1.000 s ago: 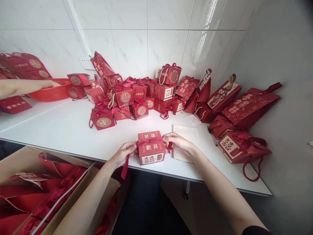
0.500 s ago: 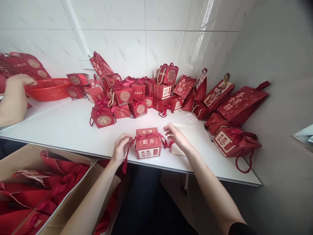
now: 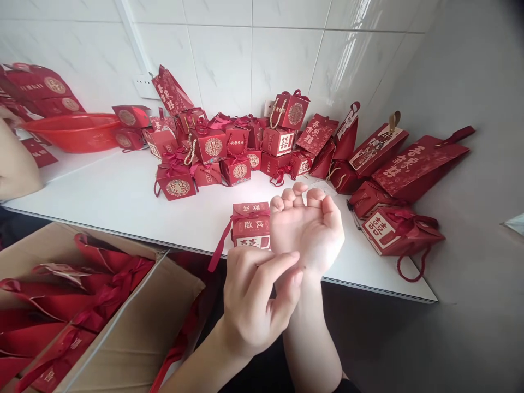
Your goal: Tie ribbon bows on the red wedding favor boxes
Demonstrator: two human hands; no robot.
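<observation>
My right hand is raised above the table edge, palm up and fingers loosely curled, with nothing in it. Close against its wrist is my left hand, fingers half bent, thumb and forefinger tips slightly apart. A small dark speck shows on the right wrist by those fingertips. Behind both hands a red gift box with a ribbon sits on the white table. The ribbon's left tail hangs toward the edge. My hands hide the box's right side and lower front.
Several red gift boxes are piled along the wall, and more stand at the right. An open carton of red boxes is at lower left. A red basin and another person's arm are at far left.
Both hands have left the sides of the ribboned box and come together nearer to me. My right hand has turned palm up; my left hand has moved right to its wrist.
</observation>
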